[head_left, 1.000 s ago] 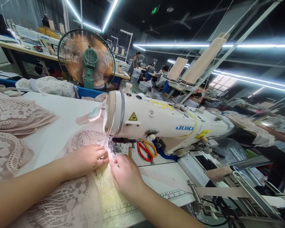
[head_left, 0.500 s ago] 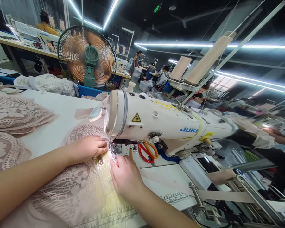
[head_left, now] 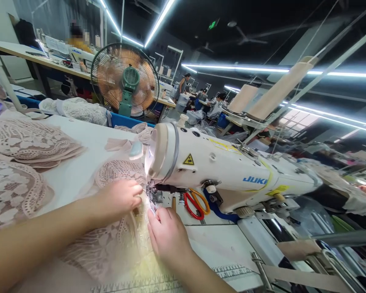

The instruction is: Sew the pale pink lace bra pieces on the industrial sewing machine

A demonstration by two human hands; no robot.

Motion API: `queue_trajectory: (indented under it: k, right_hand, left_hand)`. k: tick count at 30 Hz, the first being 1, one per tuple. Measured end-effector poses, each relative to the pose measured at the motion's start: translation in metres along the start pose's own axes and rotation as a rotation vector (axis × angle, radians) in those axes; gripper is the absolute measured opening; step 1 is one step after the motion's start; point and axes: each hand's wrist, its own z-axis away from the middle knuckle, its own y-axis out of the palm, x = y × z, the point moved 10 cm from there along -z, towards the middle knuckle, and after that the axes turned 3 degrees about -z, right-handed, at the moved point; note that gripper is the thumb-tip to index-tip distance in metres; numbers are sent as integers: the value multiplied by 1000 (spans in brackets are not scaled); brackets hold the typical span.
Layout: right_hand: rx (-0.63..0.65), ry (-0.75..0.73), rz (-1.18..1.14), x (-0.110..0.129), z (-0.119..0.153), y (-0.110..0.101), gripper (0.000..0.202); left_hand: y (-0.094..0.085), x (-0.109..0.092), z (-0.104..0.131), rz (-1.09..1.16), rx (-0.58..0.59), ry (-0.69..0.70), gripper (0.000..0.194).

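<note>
Beige lace fabric (head_left: 105, 240) lies under the needle area of a white JUKI sewing machine (head_left: 225, 171). My left hand (head_left: 118, 201) is closed on the lace just left of the presser foot (head_left: 150, 189), fingers bent and pressed together. To the right of the foot, my right hand (head_left: 169, 232) is closed in a pinch. A small pale, pointed piece (head_left: 153, 208) sticks out of its fingertips towards the foot; its kind is unclear. Shiny, yellowish lit material (head_left: 143, 232) runs between my hands. Red-handled scissors (head_left: 192, 206) and an orange handle (head_left: 203, 199) lie beneath the machine arm.
Stacked lace pieces (head_left: 27, 142) lie on the left of the white table (head_left: 70, 130). Measuring tape (head_left: 140, 285) runs along the front edge. Behind stand a fan (head_left: 125, 81) and thread cones (head_left: 244, 99). A metal strip guide (head_left: 311, 272) is at lower right. Other people work farther back.
The whole view has shifted, so the machine and table appear lower and farther right. My left fingers have gone from lying flatter on the lace to bent together. My right hand keeps its pinch.
</note>
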Motion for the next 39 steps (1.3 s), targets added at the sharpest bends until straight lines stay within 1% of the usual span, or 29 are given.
queue_trajectory:
  k: [3, 5, 7, 9, 10, 12, 14, 16, 17, 18, 19, 21, 23, 24, 27, 29, 30, 31, 32, 35, 37, 39]
  right_hand:
    - [15, 18, -75, -4, 2, 1, 19]
    - [33, 70, -157, -11, 5, -1, 20]
    - [57, 119, -235, -16, 11, -3, 20]
    - [68, 156, -312, -17, 21, -7, 18]
    - [57, 181, -352, -17, 26, -10, 20]
    - [34, 224, -441, -13, 37, -13, 36]
    - [48, 238, -524, -4, 43, -10, 52]
    - [97, 187, -610, 12, 42, -3, 59]
    - [131, 132, -652, 22, 40, 1, 59]
    - [138, 71, -684, 32, 38, 2, 58]
    - [116, 17, -705, 40, 35, 1, 57]
    - [6, -45, -702, 48, 30, -4, 53]
    - [-118, -27, -663, 48, 29, -9, 50]
    - [-149, -10, -650, 47, 29, -8, 49]
    - [-124, -11, -649, 51, 28, -2, 45]
    - [-111, 36, -680, 46, 25, -2, 32]
    - [-87, 83, -691, 41, 23, -1, 24]
    - [-57, 145, -688, 33, 20, -1, 20]
    - [-13, 205, -671, 26, 18, 0, 21]
    - [129, 359, -554, 2, 16, 2, 23]
    - [206, 445, -496, -12, 20, 4, 23]
    - [272, 464, -473, -16, 25, 8, 23]
  left_hand:
    - [13, -16, 9, 94, 169, -49, 20]
    - [19, -15, 12, 197, 222, -113, 23]
    - [20, -7, 14, 305, 206, -168, 25]
    - [20, 6, 17, 443, 184, -223, 20]
    - [20, 12, 19, 513, 171, -249, 17]
    - [21, 22, 21, 644, 151, -289, 12]
    - [22, 27, 22, 752, 140, -323, 11]
    - [24, 30, 22, 846, 130, -359, 12]
    - [25, 31, 22, 888, 122, -377, 13]
    - [26, 32, 22, 926, 112, -396, 14]
    - [26, 33, 22, 957, 98, -416, 15]
    - [27, 37, 21, 995, 59, -463, 16]
    - [28, 41, 21, 996, 15, -517, 16]
    - [29, 44, 21, 981, -4, -545, 15]
    - [30, 49, 22, 875, -35, -621, 14]
    - [28, 51, 24, 750, -28, -661, 15]
    - [27, 52, 26, 673, -11, -675, 17]
    - [26, 51, 27, 592, 17, -682, 17]
    - [26, 50, 29, 513, 57, -682, 17]
    - [30, 42, 30, 328, 227, -636, 16]
    - [33, 31, 27, 253, 334, -582, 28]
    - [34, 21, 24, 202, 409, -537, 40]
